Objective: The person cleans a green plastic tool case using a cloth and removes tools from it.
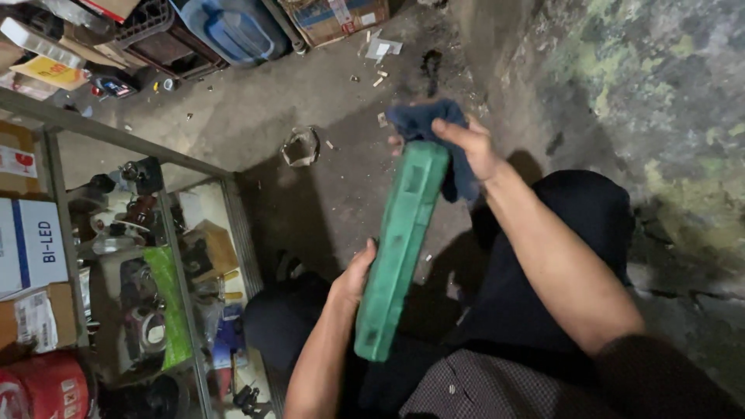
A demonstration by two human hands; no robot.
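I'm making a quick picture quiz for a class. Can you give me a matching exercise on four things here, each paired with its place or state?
Things:
1. green case
2. dark blue cloth
3. left hand
4. glass cabinet

Places or states:
A. stands at the left, full of small goods
B. pressed on the case's far end by the right hand
C. held on edge over the lap
D. holds the case near its lower end

Pairs: 1-C, 2-B, 3-D, 4-A
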